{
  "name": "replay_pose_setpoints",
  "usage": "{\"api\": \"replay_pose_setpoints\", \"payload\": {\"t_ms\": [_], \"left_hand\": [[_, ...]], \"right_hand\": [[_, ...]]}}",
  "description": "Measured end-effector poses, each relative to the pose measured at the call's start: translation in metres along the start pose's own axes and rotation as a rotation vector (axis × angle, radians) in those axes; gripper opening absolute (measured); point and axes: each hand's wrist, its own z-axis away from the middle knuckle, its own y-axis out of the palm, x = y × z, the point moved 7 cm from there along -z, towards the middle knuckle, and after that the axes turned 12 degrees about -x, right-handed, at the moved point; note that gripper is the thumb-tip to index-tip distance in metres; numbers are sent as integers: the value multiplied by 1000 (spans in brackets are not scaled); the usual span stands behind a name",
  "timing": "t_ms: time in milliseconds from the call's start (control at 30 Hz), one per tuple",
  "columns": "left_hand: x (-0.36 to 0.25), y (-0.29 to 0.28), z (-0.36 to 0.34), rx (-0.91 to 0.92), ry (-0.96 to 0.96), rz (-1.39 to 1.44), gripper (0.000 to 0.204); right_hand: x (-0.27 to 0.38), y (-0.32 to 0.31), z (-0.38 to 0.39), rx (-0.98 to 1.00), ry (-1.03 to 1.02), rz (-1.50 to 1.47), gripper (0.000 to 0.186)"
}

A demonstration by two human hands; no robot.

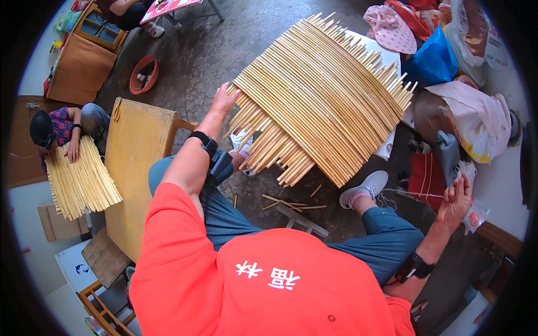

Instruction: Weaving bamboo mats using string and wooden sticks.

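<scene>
A large mat of pale round wooden sticks (325,95), laid side by side with uneven ends, lies tilted in front of me on a white board (388,147). My left hand (225,101) is at its left corner, fingers closed on the edge; the fingertips are partly hidden. Out to the right, my right hand (455,204) is raised away from the mat. Its fingers are bent together on a thin white string (417,194), which runs left toward loose strands near my shoe.
Short stick pieces (286,204) lie on the floor between my feet, beside a small grey stand (302,220). A wooden table (131,151) stands left; beyond it another person (61,129) handles a similar mat (84,176). Bags (434,61) crowd the right. A red basin (144,74) sits far left.
</scene>
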Motion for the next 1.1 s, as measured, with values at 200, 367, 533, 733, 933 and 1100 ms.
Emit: {"api": "replay_pose_setpoints", "payload": {"t_ms": [200, 367, 533, 733, 933, 1100], "left_hand": [[17, 35, -38, -39, -60, 27, 62], [31, 52, -48, 132, -274, 302, 40], [27, 47, -37, 145, -429, 471, 23], [31, 34, -5, 97, -606, 641, 22], [11, -10, 9, -193, -152, -251, 30], [-45, 13, 12, -244, 344, -95, 24]], "right_hand": [[-3, 10, 1, 37, 20, 66, 21], [-6, 17, 4, 52, 57, 103, 23], [-4, 27, 7, 83, 77, 98, 23], [-1, 30, 14, 79, 71, 108, 24], [1, 24, 13, 56, 61, 74, 24], [-1, 24, 14, 59, 64, 88, 23]]}}
